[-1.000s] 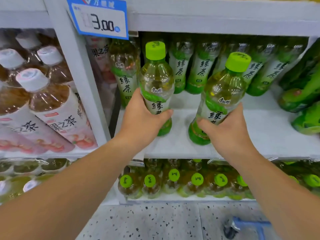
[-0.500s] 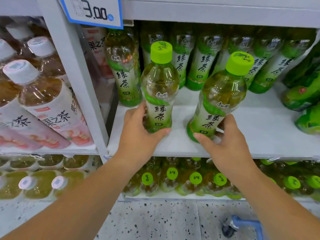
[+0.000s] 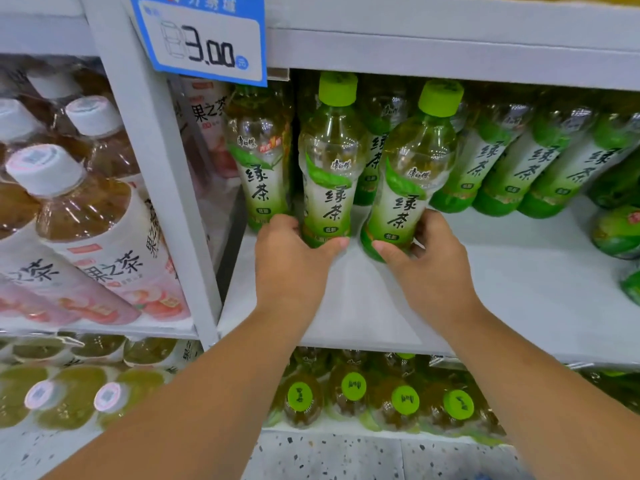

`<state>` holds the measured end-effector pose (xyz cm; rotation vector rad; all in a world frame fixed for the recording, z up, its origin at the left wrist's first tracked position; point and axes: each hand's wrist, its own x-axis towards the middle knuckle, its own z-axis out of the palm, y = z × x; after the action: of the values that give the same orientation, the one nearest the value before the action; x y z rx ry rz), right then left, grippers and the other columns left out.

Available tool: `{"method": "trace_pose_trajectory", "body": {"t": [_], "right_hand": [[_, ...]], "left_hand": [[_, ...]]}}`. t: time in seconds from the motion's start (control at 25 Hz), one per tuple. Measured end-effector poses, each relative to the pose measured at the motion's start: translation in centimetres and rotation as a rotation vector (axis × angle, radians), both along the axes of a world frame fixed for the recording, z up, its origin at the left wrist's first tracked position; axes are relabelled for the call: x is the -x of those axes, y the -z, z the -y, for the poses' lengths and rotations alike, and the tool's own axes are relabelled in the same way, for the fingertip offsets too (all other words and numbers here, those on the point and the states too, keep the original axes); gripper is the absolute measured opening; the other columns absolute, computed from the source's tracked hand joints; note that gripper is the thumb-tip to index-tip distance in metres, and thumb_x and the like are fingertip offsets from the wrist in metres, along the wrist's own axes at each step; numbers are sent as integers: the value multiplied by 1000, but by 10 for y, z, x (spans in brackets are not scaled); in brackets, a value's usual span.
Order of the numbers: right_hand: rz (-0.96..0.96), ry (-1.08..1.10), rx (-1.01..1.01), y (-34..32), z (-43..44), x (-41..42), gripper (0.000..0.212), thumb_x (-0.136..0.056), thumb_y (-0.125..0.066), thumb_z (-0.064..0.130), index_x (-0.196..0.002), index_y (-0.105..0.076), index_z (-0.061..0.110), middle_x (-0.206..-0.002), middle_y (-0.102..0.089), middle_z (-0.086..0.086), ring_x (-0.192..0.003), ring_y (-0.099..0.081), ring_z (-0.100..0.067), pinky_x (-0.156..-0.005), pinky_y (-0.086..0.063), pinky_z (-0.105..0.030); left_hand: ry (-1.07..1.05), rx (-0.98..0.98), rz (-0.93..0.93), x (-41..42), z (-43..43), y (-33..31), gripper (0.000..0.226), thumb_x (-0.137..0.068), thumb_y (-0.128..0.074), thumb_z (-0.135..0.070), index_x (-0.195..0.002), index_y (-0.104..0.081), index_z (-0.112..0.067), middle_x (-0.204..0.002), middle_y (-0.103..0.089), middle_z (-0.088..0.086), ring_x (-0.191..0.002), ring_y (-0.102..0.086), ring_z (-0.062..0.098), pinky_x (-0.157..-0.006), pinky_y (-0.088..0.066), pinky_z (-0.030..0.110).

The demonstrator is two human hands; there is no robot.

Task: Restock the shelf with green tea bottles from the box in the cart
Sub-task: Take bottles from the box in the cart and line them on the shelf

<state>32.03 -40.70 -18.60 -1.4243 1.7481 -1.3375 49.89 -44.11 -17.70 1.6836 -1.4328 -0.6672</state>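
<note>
Holds two green tea bottles down on the white shelf (image 3: 502,289), one per hand: clamps the left hand (image 3: 294,268) round the base of the left bottle (image 3: 330,174), thumb across the front, and wraps the right hand (image 3: 433,268) the same way round the base of the right bottle (image 3: 412,188). Keeps the left bottle upright, just beside a neighbouring bottle (image 3: 259,161) near the grey upright (image 3: 162,188); leans the right bottle so that its cap tips toward the left one. Cannot tell whether that leaning base sits flat. Looks like the placing step, with a back row (image 3: 502,168) standing behind and bare shelf to the right. To do it well: bring the right bottle vertical and feel its base settle flat before loosening any finger. Slide both bottles back into line in front of that row, labels facing out. Keep the grip low, but expect tall, narrow bottles to topple easily, so push gently and from the base. Watch the caps under the upper shelf edge, and avoid nudging the neighbour sideways. Release one hand at a time, checking that each bottle stands alone. Shows neither box nor cart here.
</note>
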Motion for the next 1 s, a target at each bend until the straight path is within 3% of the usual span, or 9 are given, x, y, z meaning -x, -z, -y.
{"method": "trace_pose_trajectory", "body": {"t": [0.12, 0.24, 0.36, 0.48, 0.68, 0.84, 1.0], "right_hand": [[25, -18, 31, 3, 9, -2, 49, -80, -83, 28, -121, -56, 33, -109, -67, 25, -102, -65, 2, -88, -55, -27], [35, -63, 39, 10, 10, -2, 50, -85, -77, 27, -129, -53, 35, -119, -66, 23, -112, -63, 1, -93, -51, -25], [20, -83, 10, 17, 11, 2, 52, -88, -74, 26, -132, -50, 37, -119, -61, 30, -114, -60, 6, -95, -49, -21], [2, -52, 9, 20, 15, 1, 56, -87, -76, 27, -135, -48, 26, -113, -56, 36, -110, -57, 14, -91, -47, -16], [-73, -8, 17, 18, 14, -10, 58, -83, -66, 54, -135, -45, 38, -107, -55, 45, -107, -55, 18, -84, -43, -10], [-86, -1, 7, 13, 13, -13, 56, -84, -62, 59, -135, -47, 41, -116, -63, 34, -111, -58, 13, -88, -48, -18], [-108, 7, 1, 9, 12, -16, 54, -84, -62, 61, -135, -49, 46, -116, -62, 39, -109, -56, 19, -82, -42, -4]], "left_hand": [[-51, -5, -52, 1, 1, 4, 56, -65, -93, -44, -99, -58, -18, -83, -57, -9, -72, -53, 5, -57, -37, 3], [19, -12, -63, -5, -1, 11, 58, -70, -92, -35, -114, -64, -12, -86, -59, -9, -72, -58, 5, -59, -40, 1], [39, 0, -43, -10, -1, 13, 57, -73, -90, -36, -119, -66, -14, -83, -60, -13, -74, -60, -1, -61, -42, 5], [9, 5, -26, -11, 2, 12, 58, -74, -88, -42, -120, -68, -16, -83, -64, -12, -77, -63, 4, -67, -47, 15], [-36, 1, -42, -10, 4, 14, 50, -73, -88, -44, -110, -74, -14, -79, -66, -13, -80, -67, 14, -80, -56, 30], [-68, 21, -48, -8, 3, 15, 47, -74, -86, -46, -107, -74, -16, -76, -64, -16, -77, -66, 10, -75, -54, 29], [-87, 35, -44, -6, 3, 13, 42, -76, -86, -44, -104, -74, -15, -71, -62, -18, -72, -63, 6, -71, -52, 26]]}}
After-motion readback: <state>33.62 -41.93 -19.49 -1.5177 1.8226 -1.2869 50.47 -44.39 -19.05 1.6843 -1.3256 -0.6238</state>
